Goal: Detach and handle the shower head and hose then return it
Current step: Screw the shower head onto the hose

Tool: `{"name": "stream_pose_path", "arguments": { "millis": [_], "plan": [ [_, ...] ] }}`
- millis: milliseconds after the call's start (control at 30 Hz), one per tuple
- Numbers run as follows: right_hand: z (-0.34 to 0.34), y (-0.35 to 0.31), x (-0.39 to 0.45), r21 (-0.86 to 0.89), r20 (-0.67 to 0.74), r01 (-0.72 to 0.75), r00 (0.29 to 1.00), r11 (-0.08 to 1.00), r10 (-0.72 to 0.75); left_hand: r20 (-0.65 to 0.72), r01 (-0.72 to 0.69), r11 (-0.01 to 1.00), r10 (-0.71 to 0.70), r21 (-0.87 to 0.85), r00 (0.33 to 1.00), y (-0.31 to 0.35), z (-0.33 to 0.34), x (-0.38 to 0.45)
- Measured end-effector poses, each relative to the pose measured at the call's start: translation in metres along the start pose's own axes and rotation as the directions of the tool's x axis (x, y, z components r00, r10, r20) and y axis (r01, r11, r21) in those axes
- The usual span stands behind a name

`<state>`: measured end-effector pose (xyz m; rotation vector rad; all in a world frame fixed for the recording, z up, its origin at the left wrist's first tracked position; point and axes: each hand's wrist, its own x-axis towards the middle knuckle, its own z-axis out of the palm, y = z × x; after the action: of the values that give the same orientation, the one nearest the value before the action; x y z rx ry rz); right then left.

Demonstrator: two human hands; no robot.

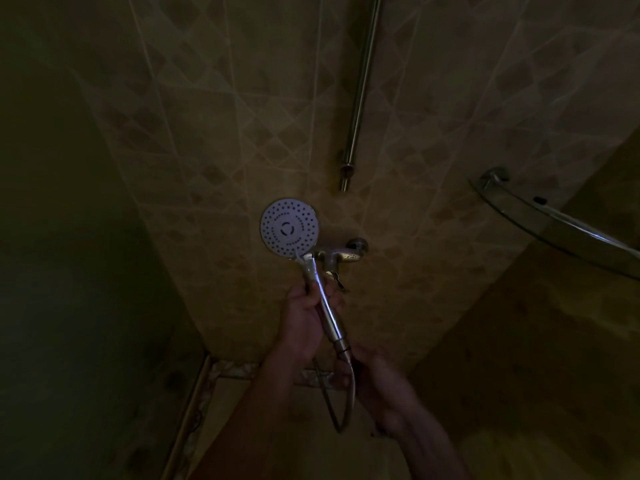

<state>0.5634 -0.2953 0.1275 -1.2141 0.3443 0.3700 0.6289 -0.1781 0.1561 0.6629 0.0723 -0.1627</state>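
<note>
— Two hands on it, as I read the feed. The left hand [309, 308] is closed round the handle of the shower head [289, 226], just below centre frame, with the perforated face turned up toward my camera. The right hand [375, 372] sits lower, at the connector where the hose [349, 393] joins the handle; its fingers seem curled there, though I cannot tell how firmly they grip.

— So is it detached?

— I judge it off its mount, yes. The slide rail [362, 84] in the upper middle of the frame carries nothing I can see, and the head is held free in front of the wall tap [341, 258]. I'd say the handling part is under way. What is left, by my estimate, is putting it back.

— Can you see where it goes back?

— No. The rail runs off the top edge, so any holder up there is cut off. The hose drops in a loop toward the lower middle of the frame and its far end is lost in the dark behind the arms.

— Anything else murky?

— Plenty. The whole scene is dim. The left side of the frame is nearly black, and the glass shelf [554, 220] at right is cut by the edge. The tap's lever is partly hidden behind the handle.
</note>
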Motion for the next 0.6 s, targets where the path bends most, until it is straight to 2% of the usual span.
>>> {"name": "stream_pose_path", "arguments": {
  "millis": [67,133,200,267,333,367,400,433,467,500,533,567,600],
  "plan": [
    [-0.003,0.000,0.002,-0.077,-0.053,0.006,0.999,0.997,-0.010,0.005,0.001,1.000,-0.001,0.002,1.000,-0.002,0.001,0.003],
    [-0.006,0.004,0.002,-0.313,-0.127,0.120,0.978,0.942,-0.166,-0.015,-0.008,1.000,0.008,0.003,1.000,-0.004,0.002,0.007],
    [-0.006,0.006,0.000,-0.487,-0.133,0.256,0.923,0.835,-0.361,-0.044,-0.018,1.000,0.018,0.005,0.999,-0.005,0.002,0.010],
    [-0.007,0.011,0.002,-0.672,-0.071,0.348,0.849,0.653,-0.524,-0.070,-0.013,1.000,0.014,0.011,0.997,-0.007,0.000,0.012],
    [-0.005,0.011,0.001,-0.770,-0.023,0.373,0.794,0.517,-0.608,-0.072,-0.004,1.000,0.004,0.002,0.997,-0.010,0.000,0.015],
    [-0.003,0.011,0.001,-0.774,-0.019,0.372,0.794,0.512,-0.607,-0.063,-0.003,1.000,0.002,-0.008,0.998,-0.010,0.000,0.016],
    [-0.003,0.011,0.003,-0.742,-0.039,0.364,0.815,0.563,-0.579,-0.055,0.000,1.000,-0.001,-0.018,0.998,-0.010,0.001,0.018],
    [-0.004,0.009,0.006,-0.653,-0.089,0.337,0.855,0.678,-0.511,-0.050,0.005,1.000,-0.007,-0.028,0.999,-0.009,0.001,0.020],
    [-0.005,0.006,0.008,-0.487,-0.136,0.279,0.912,0.828,-0.387,-0.041,0.011,0.999,-0.012,-0.032,0.999,-0.009,0.001,0.021],
    [-0.007,0.002,0.011,-0.253,-0.115,0.195,0.966,0.947,-0.230,-0.021,0.016,0.999,-0.017,-0.033,1.000,-0.008,0.001,0.022],
    [-0.009,-0.002,0.014,-0.035,-0.045,0.086,0.995,0.996,-0.087,0.003,0.024,0.999,-0.024,-0.032,1.000,-0.008,0.001,0.023],
    [-0.012,-0.007,0.015,0.100,0.017,0.003,1.000,0.995,-0.005,0.025,0.035,0.999,-0.034,-0.031,0.999,-0.008,0.001,0.023],
    [-0.016,-0.011,0.016,0.111,0.059,-0.034,0.998,0.993,0.028,0.040,0.044,0.999,-0.043,-0.028,0.998,-0.008,0.002,0.025]
  ]
}}
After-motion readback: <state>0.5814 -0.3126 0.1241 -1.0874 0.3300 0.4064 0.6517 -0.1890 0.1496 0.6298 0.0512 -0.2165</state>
